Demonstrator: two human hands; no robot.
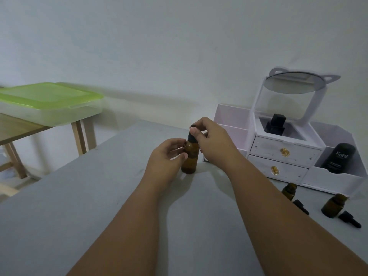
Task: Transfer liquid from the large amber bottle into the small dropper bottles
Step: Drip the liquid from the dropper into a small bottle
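The only legible writing in view is "Kahf", printed in white on a black bottle (339, 158) standing in the right-hand compartment of a white organiser (286, 154) (two drawers with gold knobs, a round mirror (291, 83) tilted above). A second dark, square-capped bottle (275, 124) sits in the organiser's open top compartment; any label on it is too dark to read.

At the centre of the grey desk (79, 206), the large amber bottle (190, 158) stands upright, unlabelled brown glass with a black dropper cap (192, 134). The left hand (167, 156) cups the bottle's body from the side, fingers curled loosely around it with the thumb across the front; whether the grip is firm cannot be told. The right hand (213, 136) reaches over the top, its fingers pinched closed on the black cap. Both bare forearms stretch in from the lower edge.

To the right, near the organiser's front, two small amber dropper bottles (289, 191) (333, 207) stand uncapped on the desk, each with a black dropper (300, 206) (349, 219) lying just beside it.

At far left, a clear box with a green lid (49, 102) rests on a wooden table (18, 132), well apart from the work.
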